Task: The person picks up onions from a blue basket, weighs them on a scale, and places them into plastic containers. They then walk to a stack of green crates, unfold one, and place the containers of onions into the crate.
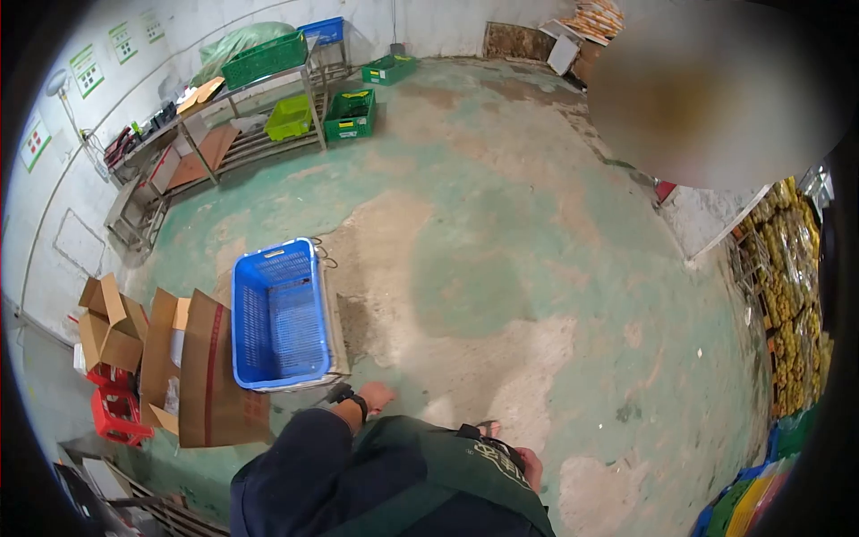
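My left hand (377,395), with a black watch on the wrist, hangs low just beyond the near right corner of an empty blue plastic crate (280,313). It holds nothing and is not touching the crate. The crate rests on a low metal platform (335,322) on the floor. My right hand (533,466) shows only partly at the edge of my green apron (447,483), and its fingers are hidden. A sandalled foot (488,430) peeks out ahead of the apron.
Opened cardboard boxes (192,367) and a red crate (116,413) stand left of the blue crate. Metal racks (224,134) with green crates (351,115) line the far wall. Bagged yellow produce (792,295) fills shelves on the right. Coloured crates (752,501) sit at bottom right.
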